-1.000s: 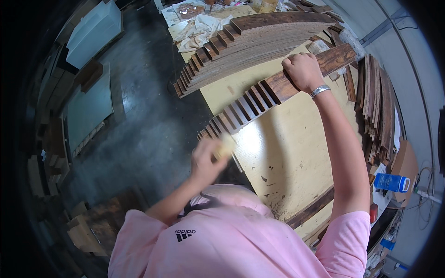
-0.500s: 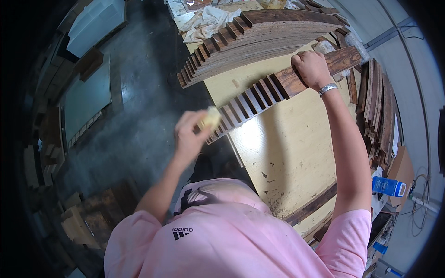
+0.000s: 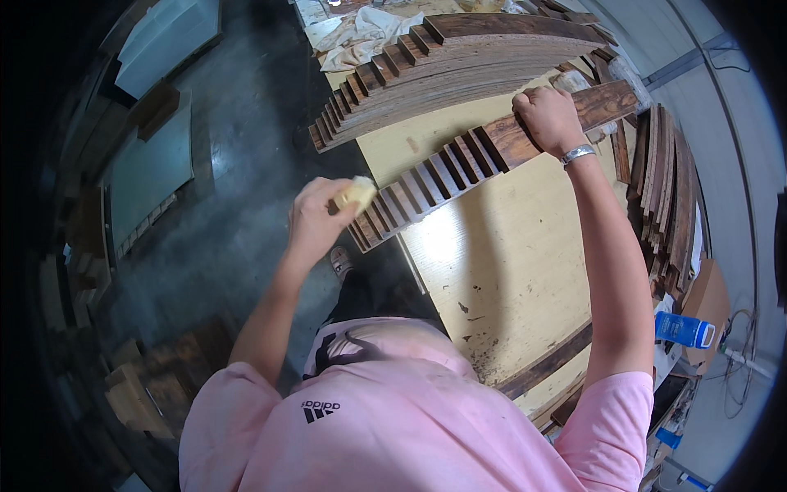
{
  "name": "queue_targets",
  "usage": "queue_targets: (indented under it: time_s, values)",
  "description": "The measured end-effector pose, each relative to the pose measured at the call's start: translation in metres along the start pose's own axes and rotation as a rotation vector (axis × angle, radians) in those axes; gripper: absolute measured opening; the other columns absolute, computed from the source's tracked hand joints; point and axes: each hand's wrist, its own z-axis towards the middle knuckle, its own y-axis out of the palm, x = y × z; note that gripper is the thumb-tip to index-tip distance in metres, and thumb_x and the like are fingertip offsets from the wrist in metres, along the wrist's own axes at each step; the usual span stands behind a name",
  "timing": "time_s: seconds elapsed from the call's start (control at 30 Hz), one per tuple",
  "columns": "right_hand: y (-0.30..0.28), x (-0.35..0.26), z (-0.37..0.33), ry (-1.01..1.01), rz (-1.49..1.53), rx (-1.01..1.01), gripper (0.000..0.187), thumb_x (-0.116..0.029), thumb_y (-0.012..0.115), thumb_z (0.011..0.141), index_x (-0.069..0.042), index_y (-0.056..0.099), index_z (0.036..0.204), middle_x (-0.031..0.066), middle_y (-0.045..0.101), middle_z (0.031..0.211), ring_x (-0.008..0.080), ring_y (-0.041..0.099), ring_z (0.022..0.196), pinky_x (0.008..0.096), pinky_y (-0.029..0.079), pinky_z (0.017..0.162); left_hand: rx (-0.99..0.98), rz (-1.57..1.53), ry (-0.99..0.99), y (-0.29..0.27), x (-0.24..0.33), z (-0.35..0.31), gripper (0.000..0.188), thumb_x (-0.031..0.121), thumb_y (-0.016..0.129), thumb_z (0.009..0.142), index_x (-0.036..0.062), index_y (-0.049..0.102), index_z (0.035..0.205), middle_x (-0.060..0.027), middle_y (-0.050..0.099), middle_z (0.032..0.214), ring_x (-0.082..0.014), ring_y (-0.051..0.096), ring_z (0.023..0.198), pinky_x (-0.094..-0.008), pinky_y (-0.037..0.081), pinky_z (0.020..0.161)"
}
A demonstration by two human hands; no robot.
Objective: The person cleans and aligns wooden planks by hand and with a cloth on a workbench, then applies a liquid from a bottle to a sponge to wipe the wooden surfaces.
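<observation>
A stepped row of dark brown wooden boards (image 3: 510, 141) lies slantwise over the table, its left end jutting past the table's edge. Closed around a pale yellow sponge (image 3: 357, 195), my left hand (image 3: 316, 220) is at that left end, close beside the board ends; whether the sponge touches them I cannot tell. My right hand (image 3: 547, 120), with a bracelet on the wrist, grips the top board near its far right part. The fingertips of my right hand are partly hidden behind the board.
Another fanned stack of boards (image 3: 492, 66) lies farther back, near a crumpled white cloth (image 3: 361, 39). More strips (image 3: 668, 197) are piled at the right, with a blue bottle (image 3: 684, 330) below them. A light wooden tabletop (image 3: 525, 271) carries a dark strip (image 3: 545, 362) near me.
My left hand has moved a little left and up with the sponge, uncovering more of the board ends. My right hand keeps its grip on the board.
</observation>
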Motion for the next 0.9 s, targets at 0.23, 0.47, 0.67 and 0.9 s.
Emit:
queue_targets:
  time_s: [0.23, 0.47, 0.67, 0.9]
  values:
    - [-0.003, -0.003, 0.002, 0.020, -0.021, -0.028, 0.041, -0.029, 0.041, 0.092, -0.001, 0.065, 0.074, 0.0230, 0.067, 0.085, 0.0401, 0.063, 0.088, 0.0466, 0.042, 0.093, 0.019, -0.133, 0.032, 0.036, -0.001, -0.079, 0.037, 0.009, 0.076, 0.072, 0.0019, 0.065, 0.107, -0.0149, 0.062, 0.096, -0.0312, 0.065, 0.084, -0.0357, 0.053, 0.071]
    - [-0.004, -0.002, 0.001, -0.043, -0.086, -0.047, 0.030, -0.023, 0.043, 0.093, -0.006, 0.065, 0.082, 0.0192, 0.068, 0.085, 0.0405, 0.063, 0.089, 0.0494, 0.043, 0.091, 0.159, -0.176, -0.042, 0.019, 0.012, -0.039, 0.034, 0.003, 0.074, 0.076, 0.0014, 0.067, 0.109, -0.0127, 0.064, 0.095, -0.0254, 0.065, 0.079, -0.0328, 0.052, 0.066]
    - [-0.002, -0.002, 0.000, -0.160, -0.182, -0.007, 0.029, -0.023, 0.043, 0.093, -0.006, 0.065, 0.086, 0.0185, 0.068, 0.094, 0.0400, 0.063, 0.093, 0.0519, 0.043, 0.092, -0.079, -0.188, 0.115, 0.034, 0.019, -0.089, 0.035, 0.007, 0.076, 0.073, 0.0001, 0.067, 0.106, -0.0158, 0.064, 0.097, -0.0310, 0.065, 0.084, -0.0370, 0.052, 0.072]
    - [-0.017, -0.014, 0.002, -0.038, -0.114, -0.130, 0.029, -0.024, 0.042, 0.093, -0.006, 0.064, 0.085, 0.0195, 0.068, 0.092, 0.0404, 0.064, 0.093, 0.0536, 0.042, 0.092, 0.161, -0.177, -0.139, 0.028, -0.032, -0.068, 0.033, 0.005, 0.074, 0.078, 0.0008, 0.066, 0.109, -0.0124, 0.064, 0.097, -0.0207, 0.063, 0.080, -0.0304, 0.051, 0.068]
